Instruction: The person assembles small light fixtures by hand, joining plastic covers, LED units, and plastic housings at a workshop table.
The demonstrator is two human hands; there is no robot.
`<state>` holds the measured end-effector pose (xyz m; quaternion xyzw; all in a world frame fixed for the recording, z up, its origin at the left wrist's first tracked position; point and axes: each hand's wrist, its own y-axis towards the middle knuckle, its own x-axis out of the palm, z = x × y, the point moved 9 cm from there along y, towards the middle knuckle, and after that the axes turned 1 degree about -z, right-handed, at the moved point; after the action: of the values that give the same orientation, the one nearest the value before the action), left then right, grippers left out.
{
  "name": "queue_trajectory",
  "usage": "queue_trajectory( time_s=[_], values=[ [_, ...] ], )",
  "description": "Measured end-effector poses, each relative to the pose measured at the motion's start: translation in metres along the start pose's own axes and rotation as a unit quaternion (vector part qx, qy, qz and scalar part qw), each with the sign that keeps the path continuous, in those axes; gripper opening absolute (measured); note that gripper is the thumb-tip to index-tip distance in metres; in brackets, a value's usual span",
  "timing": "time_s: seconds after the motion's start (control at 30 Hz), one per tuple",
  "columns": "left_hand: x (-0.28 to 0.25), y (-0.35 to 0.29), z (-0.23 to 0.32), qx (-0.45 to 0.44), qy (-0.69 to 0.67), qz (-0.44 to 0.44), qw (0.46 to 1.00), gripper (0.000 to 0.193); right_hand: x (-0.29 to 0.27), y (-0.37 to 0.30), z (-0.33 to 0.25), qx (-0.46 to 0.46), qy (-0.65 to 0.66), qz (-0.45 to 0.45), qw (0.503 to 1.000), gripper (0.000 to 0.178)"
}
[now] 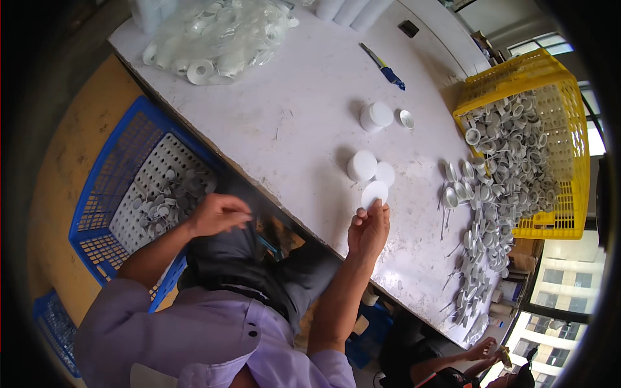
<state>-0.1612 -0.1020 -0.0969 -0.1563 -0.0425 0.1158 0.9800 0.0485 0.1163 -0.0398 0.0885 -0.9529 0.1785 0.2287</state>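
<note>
My right hand (370,229) pinches a thin white disc (374,193) by its edge, above the table. Just beyond lie another white disc (385,173) and a short stack of white discs (362,165). Farther back stand a second white stack (376,116) and a small silvery round cup (406,119). My left hand (220,215) hovers by the inner edge of a blue basket (90,200), fingers loosely bent and apart, with nothing visible in them. Inside that basket rest several small round white-grey parts (162,210).
A tipped yellow crate (568,223) spills wired round metal parts (511,155) across the table's right side. At the back lie a clear bag of white rings (220,42) and a slim blue-and-yellow tool (385,68). Another person's hands (482,350) show at lower right.
</note>
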Motion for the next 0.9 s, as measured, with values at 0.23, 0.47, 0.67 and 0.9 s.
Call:
queue_trajectory(
  time_s=[0.23,0.47,0.67,0.9],
  values=[
    [0.129,0.075,0.115,0.119,-0.009,-0.059,0.991,0.03,-0.009,-0.046,0.012,0.036,0.031,-0.072,0.996,0.017],
    [0.171,0.087,0.109,0.067,0.023,-0.111,0.991,0.024,-0.038,-0.058,0.009,0.028,0.029,-0.05,0.998,0.011],
    [0.183,0.088,0.102,0.036,0.02,-0.151,0.988,0.022,-0.051,-0.058,0.017,0.049,0.093,-0.049,0.993,0.012],
    [0.185,0.075,0.133,0.284,0.234,-0.101,0.924,0.017,-0.072,-0.061,-0.002,-0.031,0.022,0.007,0.999,0.019]
  ],
)
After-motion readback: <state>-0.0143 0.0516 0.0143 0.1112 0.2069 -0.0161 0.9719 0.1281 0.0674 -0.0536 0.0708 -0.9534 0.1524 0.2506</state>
